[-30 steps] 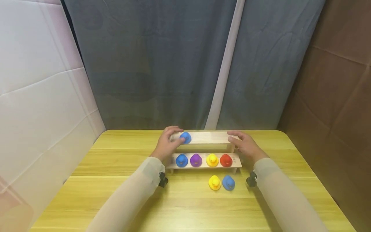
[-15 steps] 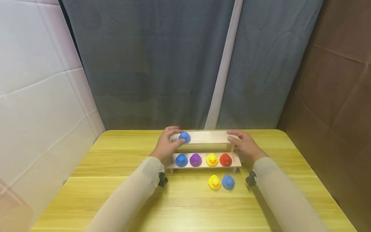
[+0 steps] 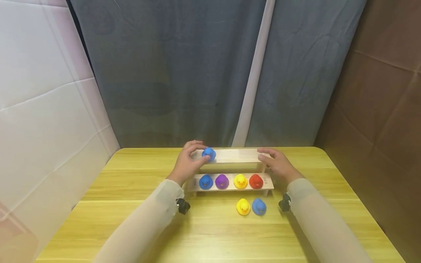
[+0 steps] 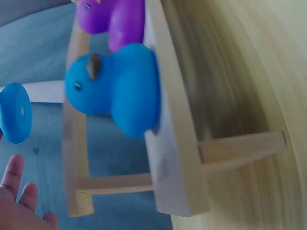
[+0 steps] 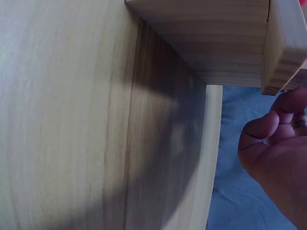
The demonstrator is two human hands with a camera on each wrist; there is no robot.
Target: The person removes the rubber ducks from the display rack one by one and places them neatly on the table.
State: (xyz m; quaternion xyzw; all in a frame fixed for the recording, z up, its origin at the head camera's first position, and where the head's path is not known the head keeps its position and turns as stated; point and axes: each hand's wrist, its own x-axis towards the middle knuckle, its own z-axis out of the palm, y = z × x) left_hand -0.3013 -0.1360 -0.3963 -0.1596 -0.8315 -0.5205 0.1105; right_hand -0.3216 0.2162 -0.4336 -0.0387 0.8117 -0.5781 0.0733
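A two-tier wooden stand (image 3: 236, 155) is at the back of the table. My left hand (image 3: 188, 163) pinches a blue rubber duck (image 3: 209, 153) between thumb and fingers at the upper tier's left end. In the left wrist view, that duck's flat base (image 4: 18, 112) shows, with a gap between it and the upper board (image 4: 74, 158). My right hand (image 3: 279, 164) grips the upper tier's right end; its curled fingers (image 5: 292, 101) meet the board's end in the right wrist view. Blue (image 3: 206, 182), purple (image 3: 222, 181), yellow (image 3: 241, 181) and red ducks (image 3: 256, 181) line the lower tier.
A yellow duck (image 3: 243, 207) and another blue duck (image 3: 259, 207) sit on the wooden table (image 3: 210, 237), in front of the stand. Grey curtains (image 3: 184, 73) hang behind the table, with a white cloth at left and a brown one at right.
My left hand has risen slightly and shifted a little left, lifting the blue duck off the upper tier. The right hand and the other ducks stay in place.
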